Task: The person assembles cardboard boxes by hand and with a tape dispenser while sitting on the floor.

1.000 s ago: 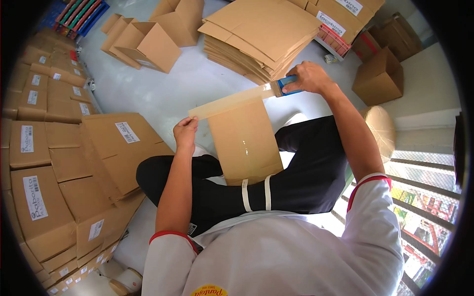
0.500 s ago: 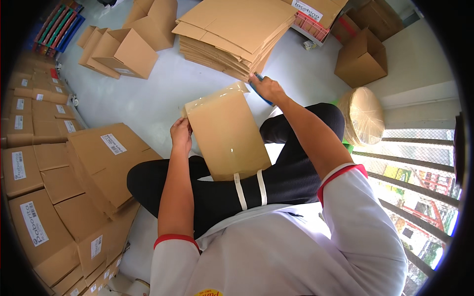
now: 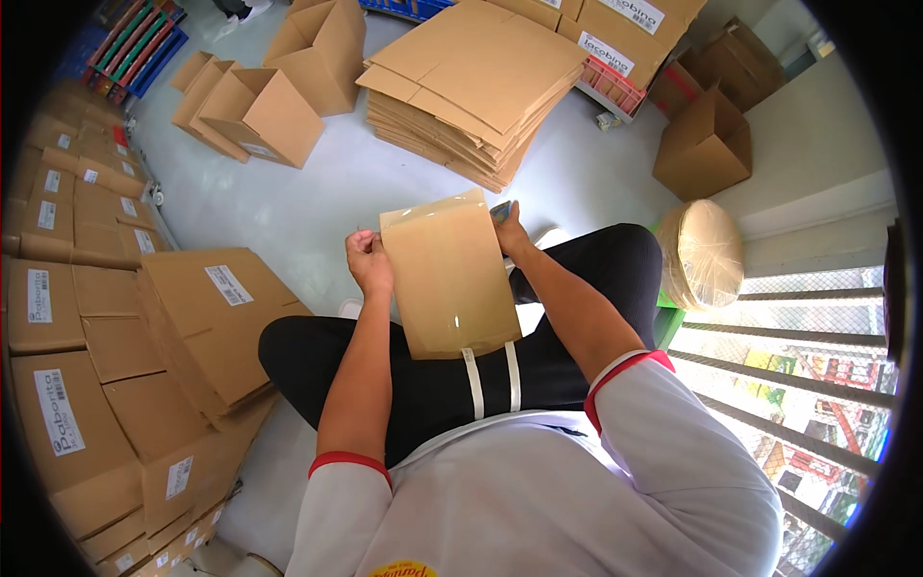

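Observation:
A closed brown cardboard box (image 3: 450,279) rests on my lap, tilted, with shiny clear tape (image 3: 435,206) across its far end. At the box's far left corner is my left hand (image 3: 370,264), fingers curled into a pinch; what lies between them is too small to make out. My right hand (image 3: 512,234) is by the far right corner, closed around a dark blue tool (image 3: 501,211) mostly covered by the fingers, so its kind is unclear.
A stack of flattened cardboard (image 3: 481,72) lies on the floor ahead. Open boxes (image 3: 264,115) stand at far left, another open box (image 3: 705,144) at far right. Labelled cartons (image 3: 106,385) pile up along my left. A plastic-wrapped round bundle (image 3: 707,255) is beside my right knee.
My right hand has come nearer and inward with the blue tool, to the box's right side. The tape end sticking out at the far right now lies close to the box. My left hand stays by its corner.

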A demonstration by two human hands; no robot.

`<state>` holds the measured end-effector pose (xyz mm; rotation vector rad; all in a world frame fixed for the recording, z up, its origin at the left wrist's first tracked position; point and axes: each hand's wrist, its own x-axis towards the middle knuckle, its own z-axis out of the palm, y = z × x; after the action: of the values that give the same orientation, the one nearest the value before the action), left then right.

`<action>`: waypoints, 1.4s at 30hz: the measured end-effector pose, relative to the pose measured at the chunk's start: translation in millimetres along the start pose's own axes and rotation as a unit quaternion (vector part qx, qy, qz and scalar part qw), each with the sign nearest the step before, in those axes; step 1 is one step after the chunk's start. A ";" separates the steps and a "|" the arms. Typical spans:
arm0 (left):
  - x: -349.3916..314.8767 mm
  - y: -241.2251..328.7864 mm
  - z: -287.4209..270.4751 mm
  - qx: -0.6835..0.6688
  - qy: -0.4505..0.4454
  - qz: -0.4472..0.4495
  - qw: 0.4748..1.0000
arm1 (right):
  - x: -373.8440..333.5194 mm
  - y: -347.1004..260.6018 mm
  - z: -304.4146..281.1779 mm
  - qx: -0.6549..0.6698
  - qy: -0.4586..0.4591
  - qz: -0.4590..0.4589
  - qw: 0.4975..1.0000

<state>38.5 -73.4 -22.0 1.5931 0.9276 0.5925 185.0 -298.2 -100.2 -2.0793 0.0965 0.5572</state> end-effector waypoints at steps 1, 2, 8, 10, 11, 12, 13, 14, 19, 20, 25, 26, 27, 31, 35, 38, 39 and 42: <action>0.0 -0.6 2.0 -0.002 0.002 0.000 1.000 | -0.7 -2.6 -5.0 -0.001 0.003 0.010 1.000; 5.3 -5.9 -14.5 -0.003 0.006 -0.002 1.000 | -14.8 -27.3 3.9 -0.002 -0.012 0.014 1.000; -3.2 13.9 -6.9 0.017 -0.056 -0.011 0.998 | -24.7 -51.5 -24.2 0.098 -0.007 -0.145 0.985; -6.4 23.3 -12.5 0.031 -0.090 -0.017 0.995 | -43.4 -69.1 -28.1 0.172 -0.042 -0.143 0.974; -9.8 28.8 -9.2 0.019 -0.138 -0.067 0.988 | -48.2 -72.5 -30.8 0.169 -0.057 -0.075 0.981; -12.0 32.4 -7.3 0.008 -0.185 -0.116 0.976 | -52.8 -76.1 -33.8 0.166 -0.072 -0.007 0.983; -11.5 33.5 -8.1 0.008 -0.186 -0.117 0.976 | -57.3 -79.3 -38.8 0.165 -0.071 -0.006 0.984; -9.9 32.7 -11.8 -0.017 -0.233 -0.124 0.964 | -61.8 -81.1 -43.9 0.045 -0.101 -0.073 0.991; -1.9 34.4 -21.1 -0.058 -0.307 -0.171 0.934 | -60.4 -92.9 -55.9 -0.082 -0.176 -0.132 0.972; -2.8 35.2 -21.4 -0.057 -0.304 -0.164 0.937 | -58.9 -91.0 -53.9 -0.073 -0.177 -0.140 0.971; -0.8 34.0 -26.1 -0.050 -0.294 -0.163 0.940 | -61.6 -84.4 -42.2 -0.001 -0.163 -0.135 0.977; 0.6 34.5 -25.5 -0.048 -0.283 -0.182 0.941 | -60.6 -84.7 -42.7 -0.009 -0.143 -0.128 0.981; 1.3 34.7 -25.6 -0.046 -0.271 -0.201 0.940 | -59.9 -84.9 -41.9 -0.016 -0.123 -0.122 0.985; -2.8 43.5 -16.8 -0.103 -0.241 -0.266 0.928 | -56.8 -83.0 -36.2 0.045 -0.100 -0.053 0.993; 14.0 26.8 -6.6 -0.170 -0.192 -0.334 0.907 | -43.9 -91.8 -30.0 0.029 -0.151 -0.013 0.988; 22.4 17.7 -2.5 -0.189 -0.165 -0.377 0.891 | -34.5 -98.1 -30.6 0.014 -0.164 0.024 0.986; 24.7 15.3 -1.9 -0.198 -0.169 -0.404 0.877 | -29.1 -98.6 -32.8 0.012 -0.188 0.050 0.981; 33.0 5.7 -11.5 -0.205 -0.178 -0.499 0.823 | -22.2 -105.1 -37.6 -0.051 -0.107 -0.097 0.988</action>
<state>49.3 -40.1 -17.3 0.6209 1.0944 -0.2474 208.1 -274.8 8.8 -2.0851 -0.2621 0.6725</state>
